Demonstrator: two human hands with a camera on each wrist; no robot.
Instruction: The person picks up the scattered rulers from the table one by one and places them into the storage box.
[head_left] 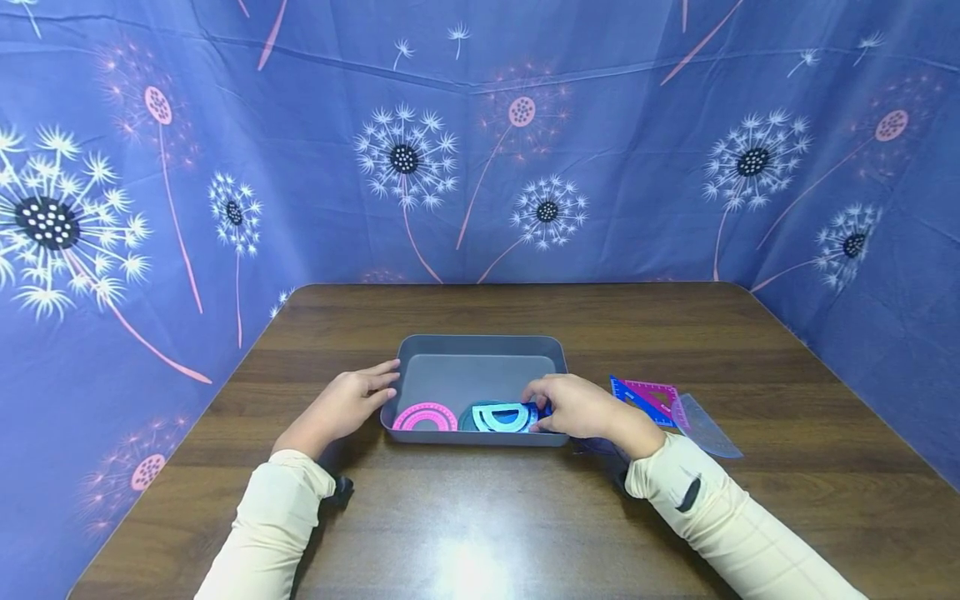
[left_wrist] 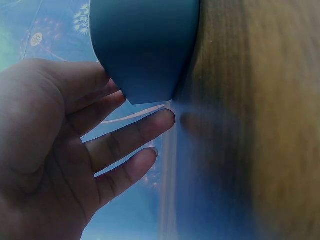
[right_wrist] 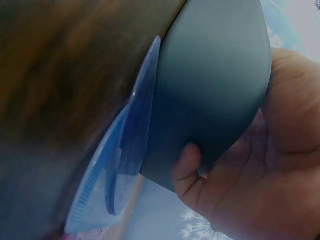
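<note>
Fingers spread and gripping nothing, the left hand point(head_left: 348, 407) touches the left end of the gray tray point(head_left: 480, 345) on the bench point(head_left: 465, 483). A pink protractor point(head_left: 425, 408) and pale-blue protractor point(head_left: 482, 412) lie inside. The right hand point(head_left: 581, 406) hides the tray's right end; its grip cannot be told. Beyond lie blue point(head_left: 663, 417) and pink set squares point(head_left: 663, 388) and a clear protractor point(head_left: 705, 427).

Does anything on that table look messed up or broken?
Nothing looks visibly broken or spilled. Slightly untidy, perhaps: to the right of the gray tray, the blue triangle and pink triangle overlap, and a clear curved piece lies askew beside them.
</note>
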